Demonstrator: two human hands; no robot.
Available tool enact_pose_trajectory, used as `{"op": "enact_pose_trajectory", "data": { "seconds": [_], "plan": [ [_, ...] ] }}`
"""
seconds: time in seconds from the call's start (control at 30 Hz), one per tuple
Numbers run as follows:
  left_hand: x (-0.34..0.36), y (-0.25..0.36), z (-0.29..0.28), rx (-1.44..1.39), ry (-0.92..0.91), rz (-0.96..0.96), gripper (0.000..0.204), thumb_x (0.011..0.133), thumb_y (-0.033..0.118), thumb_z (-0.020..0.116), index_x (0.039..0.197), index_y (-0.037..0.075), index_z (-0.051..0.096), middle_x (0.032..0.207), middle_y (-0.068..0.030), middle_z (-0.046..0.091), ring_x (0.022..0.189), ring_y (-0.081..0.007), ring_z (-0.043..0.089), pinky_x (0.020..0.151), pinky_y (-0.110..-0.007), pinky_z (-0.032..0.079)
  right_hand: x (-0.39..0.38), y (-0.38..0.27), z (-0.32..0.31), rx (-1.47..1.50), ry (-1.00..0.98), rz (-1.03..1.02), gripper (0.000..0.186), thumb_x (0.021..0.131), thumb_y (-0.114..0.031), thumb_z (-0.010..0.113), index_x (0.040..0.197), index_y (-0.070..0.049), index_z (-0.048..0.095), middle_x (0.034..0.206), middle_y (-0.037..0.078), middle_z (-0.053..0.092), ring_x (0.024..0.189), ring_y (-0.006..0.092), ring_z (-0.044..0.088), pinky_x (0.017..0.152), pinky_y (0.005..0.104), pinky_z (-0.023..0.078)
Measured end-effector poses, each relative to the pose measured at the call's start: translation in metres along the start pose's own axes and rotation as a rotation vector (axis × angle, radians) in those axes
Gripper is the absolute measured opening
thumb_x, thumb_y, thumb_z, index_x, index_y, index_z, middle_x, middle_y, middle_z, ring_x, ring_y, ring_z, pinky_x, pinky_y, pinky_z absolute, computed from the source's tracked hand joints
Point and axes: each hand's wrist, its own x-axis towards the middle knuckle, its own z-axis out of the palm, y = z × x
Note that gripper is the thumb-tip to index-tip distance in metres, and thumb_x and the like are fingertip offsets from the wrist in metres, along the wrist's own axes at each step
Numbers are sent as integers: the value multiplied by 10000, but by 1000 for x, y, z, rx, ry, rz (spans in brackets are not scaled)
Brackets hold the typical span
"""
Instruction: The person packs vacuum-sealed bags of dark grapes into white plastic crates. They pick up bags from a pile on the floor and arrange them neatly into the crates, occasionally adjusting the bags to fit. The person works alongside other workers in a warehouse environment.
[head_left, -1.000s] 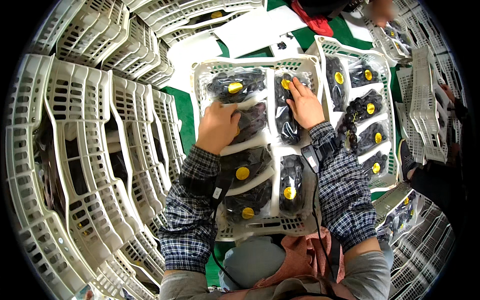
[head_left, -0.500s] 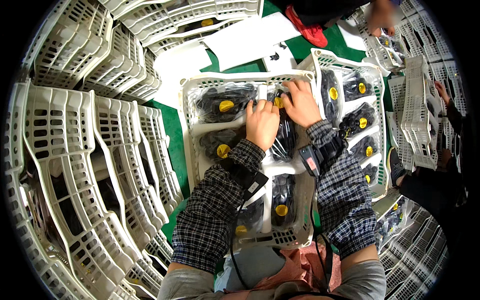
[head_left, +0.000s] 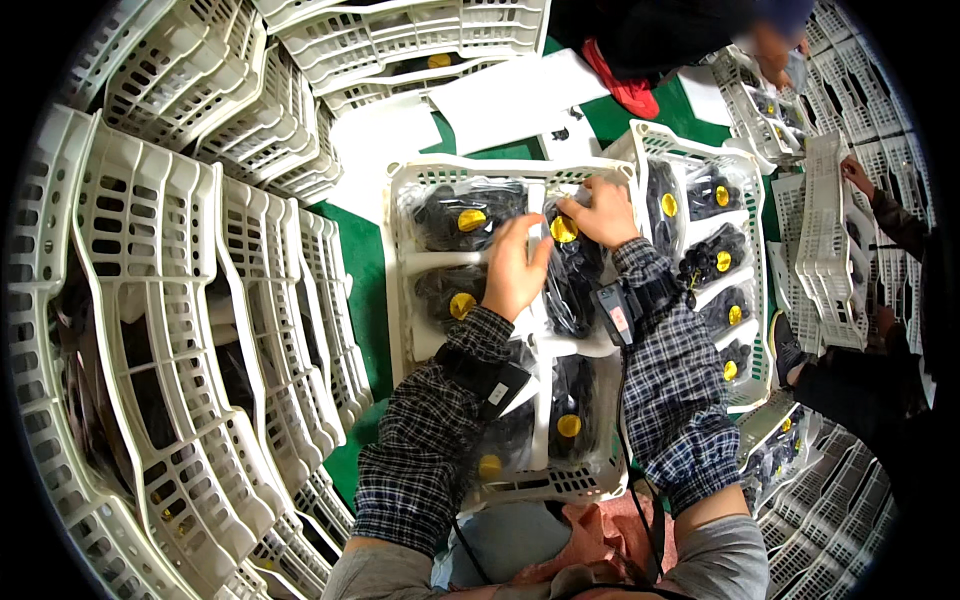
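Note:
Bagged dark grapes with round yellow stickers lie between white dividers in the white plastic crate (head_left: 396,290) before me. My left hand (head_left: 515,268) is open over the crate's middle, thumb and fingers apart, beside the upright bag of grapes (head_left: 574,285). Nothing shows in its grasp. At the far end of that same bag, my right hand (head_left: 606,214) has its thumb and bent fingers closed around the clear wrap, near the sticker. To its left lie another grape bag (head_left: 452,212) and one below it. A further grape bag (head_left: 568,400) lies nearer me.
A second crate (head_left: 757,330) of bagged grapes adjoins on the right. White crates (head_left: 150,330) are stacked at the left. White sheets (head_left: 510,100) lie on the green floor beyond. Other people work at the top right and far right, near another white crate (head_left: 822,240).
My left hand has drawn back from the bag, its fingers lifting and thumb spreading. The right hand has shifted slightly at the bag's far end. The whole view has moved slightly.

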Motion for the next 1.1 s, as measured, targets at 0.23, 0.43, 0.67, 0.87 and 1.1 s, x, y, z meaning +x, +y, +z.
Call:
{"op": "enact_pose_trajectory", "data": {
  "seconds": [0.23,0.43,0.67,0.87,1.1],
  "plan": [
    [8,9,7,-539,-124,-68,285,865,126,603,1085,-50,567,1015,-114,603,911,-149,590,764,-245,480,-66,21,-56,635,42,-271,346,679,-138,749,993,-42,641,874,60,548,898,151,517,793,259,408],
    [-1,24,2,-464,-231,14,291,808,61,664,1068,-31,571,1120,-81,509,1027,-149,539,831,-264,475,-102,45,-47,1230,-24,-226,626,728,-9,689,1286,2,405,1243,96,476,1187,196,422,1013,316,314],
    [5,23,10,-252,-195,225,316,725,108,733,979,-3,580,984,-91,529,854,-195,562,696,-288,467,-114,47,-41,1110,-29,-312,643,719,5,719,1284,-14,413,1227,92,488,1168,174,435,988,288,344],
    [1,23,18,-226,-97,229,277,725,100,721,934,-24,588,956,-108,534,838,-221,561,695,-293,469,-113,44,-40,1130,0,-240,576,724,21,706,1244,-9,461,1195,79,514,1132,161,465,965,279,361],
    [-3,21,20,-302,-20,184,267,738,89,703,954,-34,607,937,-118,546,823,-217,585,730,-287,480,-109,48,-31,1054,94,-272,536,735,11,694,1215,-19,457,1191,83,497,1143,173,453,976,293,353]
  ]
}}
